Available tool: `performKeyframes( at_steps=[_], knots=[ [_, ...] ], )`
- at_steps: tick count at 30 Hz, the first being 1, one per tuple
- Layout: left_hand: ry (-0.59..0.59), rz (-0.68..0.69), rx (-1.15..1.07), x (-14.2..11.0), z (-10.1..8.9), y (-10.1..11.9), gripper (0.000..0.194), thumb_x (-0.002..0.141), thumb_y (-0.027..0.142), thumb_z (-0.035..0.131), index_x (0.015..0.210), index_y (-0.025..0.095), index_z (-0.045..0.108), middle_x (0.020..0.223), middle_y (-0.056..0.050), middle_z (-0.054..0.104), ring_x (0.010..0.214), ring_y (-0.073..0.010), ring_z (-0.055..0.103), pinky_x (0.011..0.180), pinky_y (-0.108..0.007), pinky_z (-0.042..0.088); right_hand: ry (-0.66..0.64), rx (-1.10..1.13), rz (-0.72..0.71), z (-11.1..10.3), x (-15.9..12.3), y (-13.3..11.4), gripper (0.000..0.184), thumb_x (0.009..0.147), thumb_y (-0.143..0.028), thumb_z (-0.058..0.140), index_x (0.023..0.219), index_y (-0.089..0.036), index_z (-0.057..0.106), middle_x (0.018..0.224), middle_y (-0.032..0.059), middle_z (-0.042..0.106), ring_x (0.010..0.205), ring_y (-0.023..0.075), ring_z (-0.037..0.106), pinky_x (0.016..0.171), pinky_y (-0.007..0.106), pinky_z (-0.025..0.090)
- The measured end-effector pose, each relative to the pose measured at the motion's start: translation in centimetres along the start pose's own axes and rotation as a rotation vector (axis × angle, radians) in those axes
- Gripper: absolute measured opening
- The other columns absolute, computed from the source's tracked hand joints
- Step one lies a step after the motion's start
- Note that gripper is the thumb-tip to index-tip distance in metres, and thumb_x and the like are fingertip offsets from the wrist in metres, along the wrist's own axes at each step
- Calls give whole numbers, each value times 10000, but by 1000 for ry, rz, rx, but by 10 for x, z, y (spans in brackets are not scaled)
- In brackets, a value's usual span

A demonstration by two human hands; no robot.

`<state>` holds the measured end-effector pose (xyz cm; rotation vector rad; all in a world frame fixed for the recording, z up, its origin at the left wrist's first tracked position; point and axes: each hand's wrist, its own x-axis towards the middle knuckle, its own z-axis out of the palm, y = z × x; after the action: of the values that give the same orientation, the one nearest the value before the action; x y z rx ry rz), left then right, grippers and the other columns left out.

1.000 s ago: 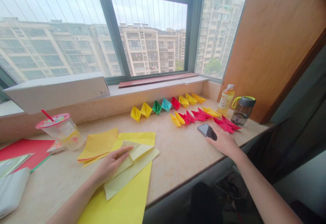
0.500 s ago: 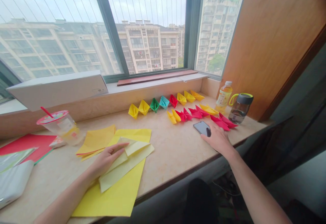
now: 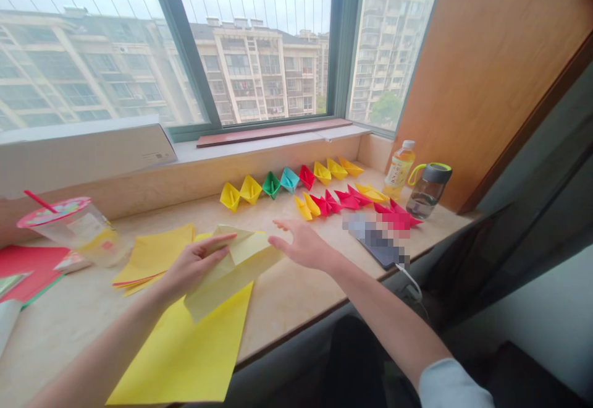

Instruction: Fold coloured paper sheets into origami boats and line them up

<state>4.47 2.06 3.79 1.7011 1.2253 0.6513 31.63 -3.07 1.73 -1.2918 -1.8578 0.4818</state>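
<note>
A partly folded pale yellow sheet of paper is gripped at its left side by my left hand, slightly raised above a larger bright yellow sheet. My right hand is held at the folded sheet's right end, fingers apart and nothing in them; whether a fingertip touches the paper I cannot tell. To the left lies a stack of orange-yellow sheets. Folded paper boats stand in a back row, among them a green boat, and a front group holds a magenta boat.
A phone with a white cable lies near the counter's front edge, partly blurred out. A drink bottle and a dark-lidded water bottle stand at the right. At left are a plastic cup with straw and red paper.
My right hand has left the phone and moved left to the folded sheet. My left hand has lifted that sheet a little. The view has shifted, and the phone's cable now shows.
</note>
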Motion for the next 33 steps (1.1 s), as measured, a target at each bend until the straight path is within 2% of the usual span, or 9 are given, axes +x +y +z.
performKeyframes(
  at_steps=[3, 6, 7, 10, 12, 19, 22, 25, 33],
  knots=[
    [98, 84, -110, 7, 10, 2, 708, 748, 522, 721, 1356, 210, 537, 1117, -105, 716, 823, -221, 697, 658, -266, 569, -151, 24, 10, 25, 37, -6, 459, 843, -523, 657, 1189, -222, 668, 1018, 63, 736, 875, 213, 681, 730, 280, 496],
    [213, 38, -266, 6, 17, -2, 1044, 712, 504, 762, 1532, 308, 146, 1022, -63, 744, 683, -206, 703, 591, -297, 576, -154, 20, 15, 39, 58, -1, 396, 818, -509, 697, 1074, -207, 716, 901, 28, 741, 745, 170, 661, 650, 242, 447],
    [225, 9, -305, 5, 18, -4, 1069, 705, 512, 764, 1531, 310, 118, 965, -46, 753, 633, -201, 693, 561, -298, 570, -144, 33, 13, 42, 60, 2, 377, 823, -504, 695, 1044, -200, 725, 884, 25, 740, 732, 163, 657, 637, 237, 436],
    [169, -125, -266, 2, 20, -11, 801, 658, 575, 764, 1297, 147, 541, 793, -48, 751, 598, -206, 677, 519, -255, 538, -117, 92, 21, 49, 56, 6, 347, 856, -499, 662, 1005, -194, 733, 861, 23, 742, 740, 160, 658, 624, 233, 429],
    [155, -209, -169, 1, 20, -14, 655, 593, 576, 800, 1040, 114, 676, 731, -46, 746, 604, -210, 675, 515, -240, 527, -105, 129, 41, 52, 50, 6, 333, 876, -491, 642, 1023, -204, 726, 870, 19, 744, 758, 157, 664, 634, 231, 437],
    [72, -349, -63, -1, 6, -16, 602, 609, 620, 761, 985, 153, 703, 741, -39, 761, 598, -233, 675, 501, -263, 517, -165, 233, 69, 58, 39, 1, 262, 878, -424, 666, 1074, -253, 698, 920, -13, 745, 799, 147, 679, 674, 231, 470],
    [27, -456, -29, 2, -3, -19, 596, 520, 616, 809, 904, 170, 715, 763, -44, 771, 634, -268, 696, 526, -290, 541, -171, 252, 89, 62, 37, -1, 268, 879, -436, 663, 1073, -253, 693, 930, -13, 752, 826, 158, 693, 700, 244, 491],
    [71, -520, 5, 5, -6, -23, 619, 467, 626, 824, 889, 187, 709, 760, -40, 775, 674, -296, 713, 541, -313, 560, -174, 202, 85, 64, 35, -2, 312, 882, -460, 653, 1112, -250, 672, 977, 2, 755, 874, 178, 705, 749, 271, 512],
    [72, -631, -207, 6, -5, -31, 891, 422, 638, 841, 1167, 198, 625, 731, -58, 770, 612, -322, 712, 504, -365, 565, -154, 85, -164, 49, 32, -6, 550, 897, -388, 652, 1394, -272, 448, 1323, 45, 605, 1173, 196, 605, 973, 331, 491]
  ],
)
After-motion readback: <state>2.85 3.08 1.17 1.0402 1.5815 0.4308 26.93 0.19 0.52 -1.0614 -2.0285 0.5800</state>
